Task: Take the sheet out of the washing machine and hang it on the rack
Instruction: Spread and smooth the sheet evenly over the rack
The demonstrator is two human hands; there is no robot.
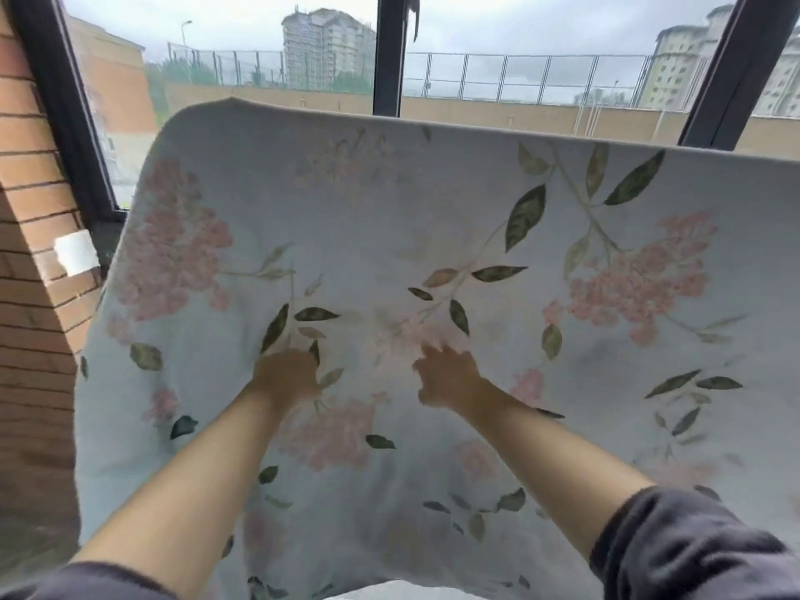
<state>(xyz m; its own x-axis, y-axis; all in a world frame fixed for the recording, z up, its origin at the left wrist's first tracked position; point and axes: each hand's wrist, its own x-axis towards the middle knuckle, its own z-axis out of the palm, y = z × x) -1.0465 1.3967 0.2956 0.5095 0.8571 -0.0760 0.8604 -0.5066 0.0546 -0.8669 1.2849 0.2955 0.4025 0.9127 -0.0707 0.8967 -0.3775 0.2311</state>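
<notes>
Sheet point(389, 210) hung draped over a support hidden under its top fold, above and beyond both hands, spreading wide of them on either side. Judged soft, limp, probably damp and heavy; best taken at an edge, or smoothed with flat palms. Left hand point(288, 374) rested on the cloth; finger curl blurred, could not tell. Right hand point(450, 378) lay near it but apart, fingers spread against the fabric. Window frame point(387, 58) stood beyond the hands, brick wall point(30, 210) left of my left hand.
</notes>
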